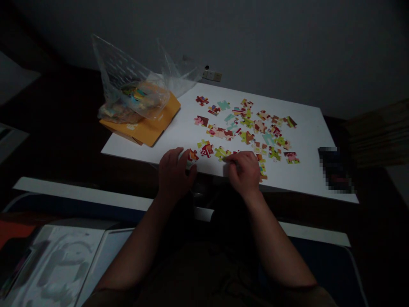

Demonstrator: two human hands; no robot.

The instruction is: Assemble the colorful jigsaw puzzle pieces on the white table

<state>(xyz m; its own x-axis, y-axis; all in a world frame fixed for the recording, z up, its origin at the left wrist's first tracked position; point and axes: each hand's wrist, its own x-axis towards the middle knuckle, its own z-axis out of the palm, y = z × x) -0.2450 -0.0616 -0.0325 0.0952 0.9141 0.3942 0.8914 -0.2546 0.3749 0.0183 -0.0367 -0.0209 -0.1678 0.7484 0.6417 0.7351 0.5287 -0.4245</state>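
Observation:
Several colourful jigsaw pieces (246,123) lie scattered over a white board (306,175). At the board's near edge, my left hand (174,172) has its fingers curled on an orange-and-white piece (192,156). My right hand (245,169) rests a little to the right, fingers pinched together against a green-yellow piece (223,153). A red-and-white piece (207,149) lies between the two hands.
A clear plastic bag (134,85) with more pieces sits on an orange envelope (150,125) at the board's far left corner. A blurred dark object (337,168) lies at the right edge. Papers (64,260) lie at the lower left. A wall socket (212,75) is behind.

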